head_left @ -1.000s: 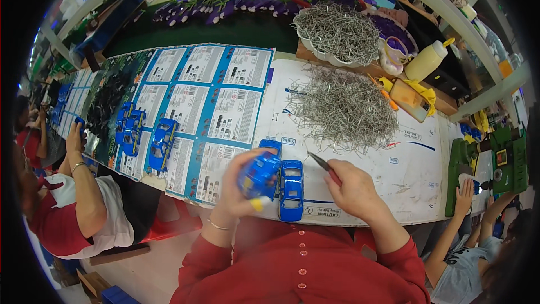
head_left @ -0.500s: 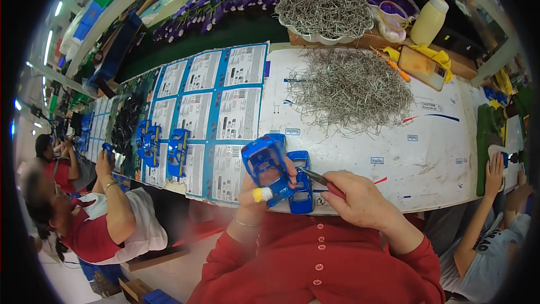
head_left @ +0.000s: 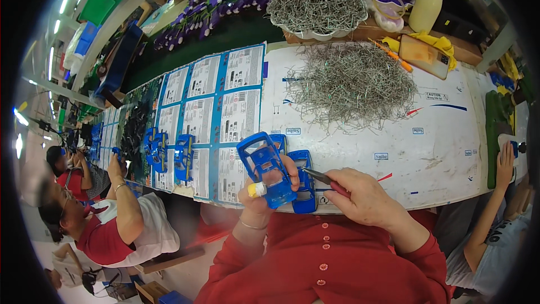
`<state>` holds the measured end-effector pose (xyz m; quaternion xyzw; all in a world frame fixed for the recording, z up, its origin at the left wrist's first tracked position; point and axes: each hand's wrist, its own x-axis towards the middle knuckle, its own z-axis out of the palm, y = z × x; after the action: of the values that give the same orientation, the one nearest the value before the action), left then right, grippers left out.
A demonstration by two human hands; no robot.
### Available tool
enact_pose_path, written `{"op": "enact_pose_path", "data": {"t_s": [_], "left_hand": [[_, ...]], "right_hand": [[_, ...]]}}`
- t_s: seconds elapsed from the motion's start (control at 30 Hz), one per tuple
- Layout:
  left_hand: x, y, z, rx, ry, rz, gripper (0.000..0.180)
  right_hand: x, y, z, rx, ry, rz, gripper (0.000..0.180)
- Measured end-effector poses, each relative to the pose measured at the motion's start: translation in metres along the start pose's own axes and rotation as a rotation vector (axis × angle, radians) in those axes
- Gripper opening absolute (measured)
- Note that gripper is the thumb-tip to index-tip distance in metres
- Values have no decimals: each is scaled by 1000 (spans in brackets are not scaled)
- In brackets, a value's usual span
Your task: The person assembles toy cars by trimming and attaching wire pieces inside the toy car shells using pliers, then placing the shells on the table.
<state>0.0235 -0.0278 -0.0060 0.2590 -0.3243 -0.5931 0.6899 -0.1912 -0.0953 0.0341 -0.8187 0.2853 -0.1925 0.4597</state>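
My left hand (head_left: 256, 200) grips a blue plastic toy car body (head_left: 269, 163), raised above the table's front edge, with its window openings showing. A yellow-and-white wrap (head_left: 257, 190) covers that thumb. In my right hand (head_left: 363, 194) is a pair of pliers (head_left: 338, 186) with red handles, its dark jaws pointing left toward the car body, close to my left fingertips. Whether the jaws pinch anything is too small to tell. Beneath and beside the held body, another blue car body (head_left: 305, 202) lies on the white tabletop, and one more (head_left: 279, 141) is partly hidden behind it.
A heap of thin metal wire pieces (head_left: 354, 87) spreads across the table; a scalloped bowl (head_left: 323, 35) holds more. Behind lie an orange-handled tool (head_left: 396, 59), a phone (head_left: 424, 56) and a bottle (head_left: 426, 8). Blue cars (head_left: 183, 157) rest on printed sheets left. Co-workers (head_left: 121, 222) sit both sides.
The car body in my left hand has turned a little and tilted. The pliers stay nearly in place. The whole view has shifted slightly.
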Motion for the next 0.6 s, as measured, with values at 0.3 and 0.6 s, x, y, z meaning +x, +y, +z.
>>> {"op": "enact_pose_path", "data": {"t_s": [0.3,0.6], "left_hand": [[0,4,6,-226,59,-42,69],[-3,6,7,150,166,103,66]], "right_hand": [[0,-1,1,-25,52,-9,21],[-1,-6,13,-162,96,-102,23]]}}
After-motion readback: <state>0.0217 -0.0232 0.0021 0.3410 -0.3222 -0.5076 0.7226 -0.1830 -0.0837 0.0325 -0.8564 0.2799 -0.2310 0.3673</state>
